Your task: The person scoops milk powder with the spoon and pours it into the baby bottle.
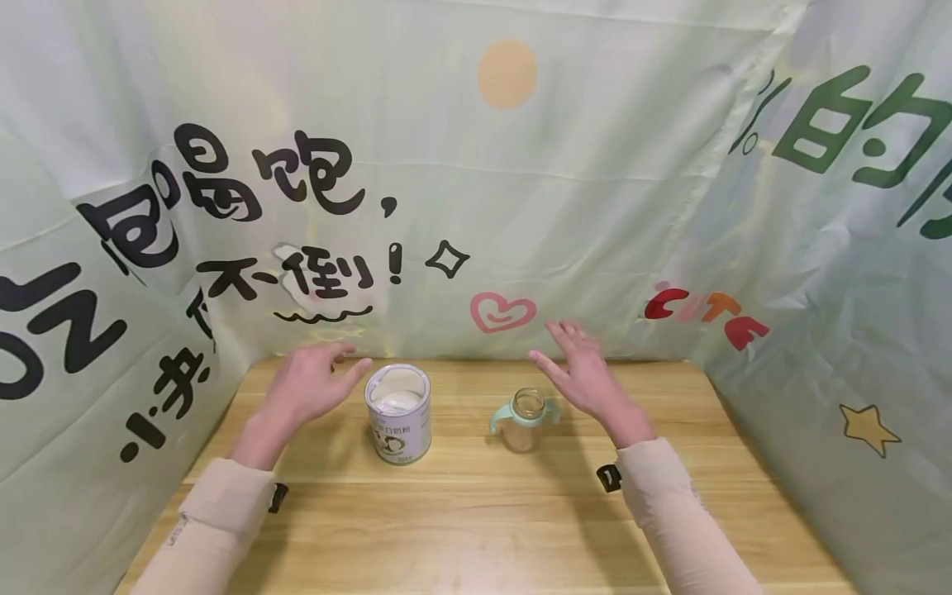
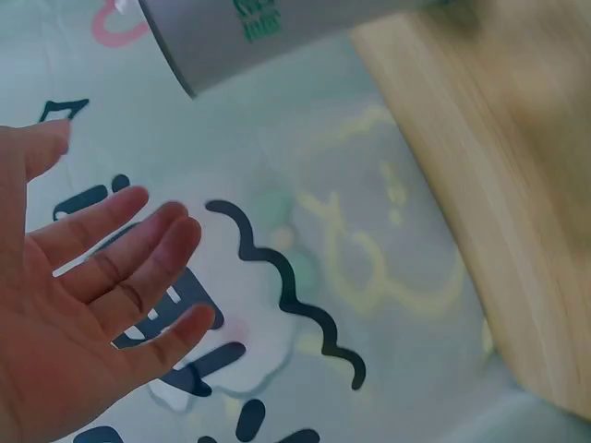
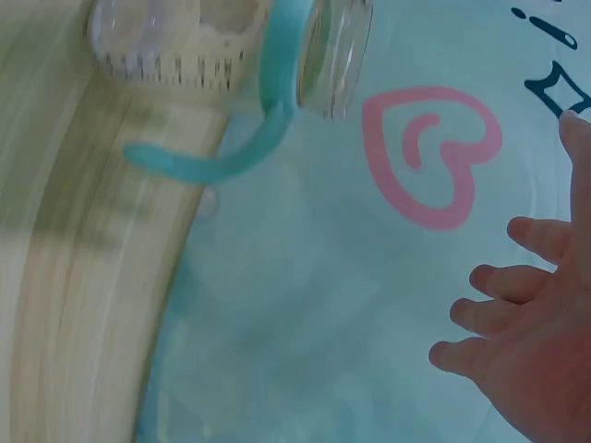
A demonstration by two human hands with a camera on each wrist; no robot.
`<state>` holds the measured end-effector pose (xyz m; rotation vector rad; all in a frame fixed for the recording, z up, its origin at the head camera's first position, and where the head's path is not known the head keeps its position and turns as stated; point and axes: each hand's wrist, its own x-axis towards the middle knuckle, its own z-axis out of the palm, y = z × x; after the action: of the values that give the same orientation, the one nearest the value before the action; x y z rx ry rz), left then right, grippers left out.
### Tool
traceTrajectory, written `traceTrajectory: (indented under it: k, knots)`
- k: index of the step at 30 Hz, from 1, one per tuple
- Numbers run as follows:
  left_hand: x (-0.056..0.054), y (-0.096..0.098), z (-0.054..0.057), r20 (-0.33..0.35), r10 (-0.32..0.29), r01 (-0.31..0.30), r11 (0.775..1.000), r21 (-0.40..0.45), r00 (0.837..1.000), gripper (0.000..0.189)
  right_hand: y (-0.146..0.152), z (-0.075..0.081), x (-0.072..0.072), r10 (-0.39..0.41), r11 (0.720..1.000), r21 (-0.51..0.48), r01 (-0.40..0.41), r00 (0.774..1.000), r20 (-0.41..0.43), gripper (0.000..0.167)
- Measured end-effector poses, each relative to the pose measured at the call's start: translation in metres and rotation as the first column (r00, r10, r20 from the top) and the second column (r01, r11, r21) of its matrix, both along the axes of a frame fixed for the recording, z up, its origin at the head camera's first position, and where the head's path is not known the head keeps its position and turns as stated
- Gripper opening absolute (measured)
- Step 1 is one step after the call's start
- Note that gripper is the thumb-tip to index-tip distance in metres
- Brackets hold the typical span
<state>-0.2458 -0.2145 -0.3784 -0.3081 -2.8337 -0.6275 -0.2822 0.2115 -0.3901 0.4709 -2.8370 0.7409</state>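
Two containers stand upright on the wooden table [image 1: 446, 529]: a can [image 1: 403, 431] and, well apart to the can's right, a bottle [image 1: 522, 434]. The can is uncovered, pale inside, with a printed label facing the camera. The bottle is see-through, its neck uncovered, with measuring marks on its side and mint handles [image 1: 497, 420]. The left hand [image 1: 312, 382] hovers just left of the can, apart from it, fingers loosely bent and thumb extended, grasping nothing. The right hand [image 1: 583, 376] is raised well to the can's right, past the bottle, fingers spread, likewise free. Pale sleeves [image 1: 677, 512] cover both forearms. Behind the can hangs a pale green cloth [image 1: 595, 165], with a pink heart [image 1: 502, 315] printed to the can's right.
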Motion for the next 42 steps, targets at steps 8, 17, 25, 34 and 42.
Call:
traceTrajectory:
  k: [8,17,25,34,42]
  knots:
    - [0.009,0.019,-0.004,-0.003,-0.089,0.089,0.995,0.033,0.996,0.029,-0.028,-0.013,0.003,0.077,0.995,-0.071,-0.076,0.997,0.002,0.082]
    - [0.013,0.03,-0.013,0.054,-0.128,0.127,0.992,0.015,0.99,0.021,-0.065,-0.027,0.005,0.154,0.985,-0.081,-0.153,0.988,0.008,0.079]
    - [0.014,0.034,-0.019,0.06,-0.136,0.135,0.991,0.023,0.989,0.014,-0.089,-0.038,0.01,0.19,0.981,-0.057,-0.188,0.981,0.031,0.079]
    - [0.013,0.032,-0.028,0.021,-0.152,0.152,0.988,0.015,0.988,0.012,-0.115,-0.054,0.017,0.245,0.966,-0.094,-0.241,0.969,0.031,0.078]
    - [0.01,0.032,-0.03,-0.043,-0.136,0.138,0.99,0.039,0.99,0.01,-0.135,-0.066,0.017,0.294,0.949,-0.129,-0.287,0.955,0.039,0.08]
